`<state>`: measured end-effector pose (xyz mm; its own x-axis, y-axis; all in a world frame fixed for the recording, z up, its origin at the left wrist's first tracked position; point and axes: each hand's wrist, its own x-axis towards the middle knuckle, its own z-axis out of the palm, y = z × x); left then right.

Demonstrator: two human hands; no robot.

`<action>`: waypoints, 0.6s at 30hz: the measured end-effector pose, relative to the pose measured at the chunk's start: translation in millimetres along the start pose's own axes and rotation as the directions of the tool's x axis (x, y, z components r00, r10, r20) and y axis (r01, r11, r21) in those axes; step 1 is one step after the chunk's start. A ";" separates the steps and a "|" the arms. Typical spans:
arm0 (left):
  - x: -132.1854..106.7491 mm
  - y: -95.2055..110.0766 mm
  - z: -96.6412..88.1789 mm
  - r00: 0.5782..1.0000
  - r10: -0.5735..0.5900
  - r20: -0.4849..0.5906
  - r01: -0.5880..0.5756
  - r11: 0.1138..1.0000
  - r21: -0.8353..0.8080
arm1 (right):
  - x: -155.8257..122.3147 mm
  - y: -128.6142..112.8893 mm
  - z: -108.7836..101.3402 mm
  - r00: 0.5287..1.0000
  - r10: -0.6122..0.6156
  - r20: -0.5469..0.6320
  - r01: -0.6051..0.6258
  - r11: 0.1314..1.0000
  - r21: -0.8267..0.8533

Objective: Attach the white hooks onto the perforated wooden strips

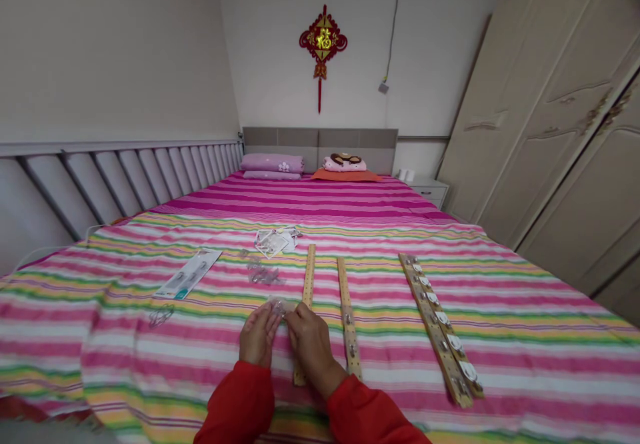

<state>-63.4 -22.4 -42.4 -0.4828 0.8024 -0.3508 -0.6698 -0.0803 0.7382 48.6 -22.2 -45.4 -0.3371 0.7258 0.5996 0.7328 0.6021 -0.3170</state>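
Between my two hands, close to the near end of the bed, is a small clear plastic bag (pixel 278 304). My left hand (pixel 257 336) pinches its left side, while the fingertips of my right hand (pixel 309 339) close on its right side. What lies inside the bag is too small to make out. Beneath my right hand runs a narrow wooden strip (pixel 310 271) with rows of holes, partly covered by the hand. Just right of it lies a second holed strip (pixel 344 284) bearing a few small metal pieces (pixel 349 319). Crumpled clear packets (pixel 263 273) lie beyond my left hand.
On the right lie wooden strips (pixel 434 321) carrying metal pieces and white round parts (pixel 455 344). Printed cards and packets (pixel 275 241) form a pile farther back. Left are a flat card pack (pixel 189 275) and thin wire pieces (pixel 161 315). Folded bedding (pixel 273 164) rests by the headboard.
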 end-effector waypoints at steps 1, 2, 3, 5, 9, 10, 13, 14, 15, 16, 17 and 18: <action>1.9 -0.8 -0.9 1.000 0.027 -0.002 -0.027 1.000 0.007 | -0.6 -0.3 0.4 1.000 -0.022 0.003 0.022 0.999 -0.024; 4.1 -1.6 -1.8 0.998 0.064 -0.007 -0.064 0.998 0.016 | -1.2 -0.5 0.6 0.999 -0.036 0.007 0.036 0.999 -0.041; 6.5 -2.2 -2.8 0.993 0.117 -0.020 -0.116 0.993 0.037 | -1.9 -0.7 0.5 0.999 -0.041 0.007 0.041 0.998 -0.049; 12.0 -2.3 -5.0 0.969 0.247 -0.031 -0.240 0.960 0.144 | -3.3 -0.2 -1.1 1.000 -0.025 -0.001 0.025 0.999 -0.023; 25.3 2.7 -11.6 0.872 0.484 0.077 -0.463 0.763 0.451 | -6.6 4.6 -10.9 0.992 0.119 -0.048 -0.108 0.974 0.201; 29.2 4.0 -13.8 0.837 0.534 0.117 -0.515 0.698 0.498 | -7.6 6.4 -14.3 0.986 0.160 -0.055 -0.140 0.953 0.267; 42.1 4.1 -22.2 0.680 0.667 0.305 -0.688 0.436 0.580 | -10.4 11.6 -24.6 0.966 0.252 -0.061 -0.203 0.882 0.425; 46.5 2.4 -25.8 0.619 0.676 0.400 -0.740 0.331 0.585 | -11.4 13.0 -27.5 0.960 0.273 -0.060 -0.216 0.860 0.463; 50.6 -0.1 -29.7 0.566 0.660 0.495 -0.781 0.234 0.579 | -12.3 14.1 -30.0 0.955 0.292 -0.059 -0.226 0.838 0.496; 54.2 -3.2 -33.8 0.526 0.628 0.574 -0.808 0.158 0.568 | -13.2 14.9 -32.0 0.949 0.311 -0.057 -0.236 0.816 0.527; 57.0 -6.7 -38.0 0.499 0.593 0.632 -0.825 0.102 0.556 | -14.0 15.5 -33.5 0.942 0.332 -0.055 -0.246 0.790 0.561; 58.7 -10.1 -41.8 0.486 0.566 0.666 -0.832 0.065 0.551 | -14.8 16.0 -34.6 0.933 0.358 -0.047 -0.260 0.756 0.601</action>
<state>-108.6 0.9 -94.5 -0.2381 0.7381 0.6313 0.6689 -0.3466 0.6576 85.8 -34.8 -34.0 -0.0239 0.8766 0.4806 0.2864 0.4666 -0.8368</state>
